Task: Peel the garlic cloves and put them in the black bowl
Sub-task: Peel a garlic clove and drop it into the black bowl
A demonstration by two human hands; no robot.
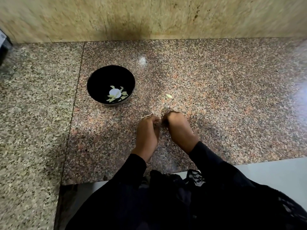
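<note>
Risk: the loose clove (169, 96) lying mid-counter could be overlooked or knocked aside by the working hands. Left hand (147, 131) pinches a strip of skin (147, 115); right hand (178, 128) is curled, contents hidden. One black bowl (93, 77), toward the counter's back left, holds roughly eight cloves (124, 93).

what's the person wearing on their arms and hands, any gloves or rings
Both arms are in long black sleeves reaching the wrists. The left hand and right hand are bare: no gloves, and no rings or watch show. Black lace trim hangs near the right sleeve.
</note>
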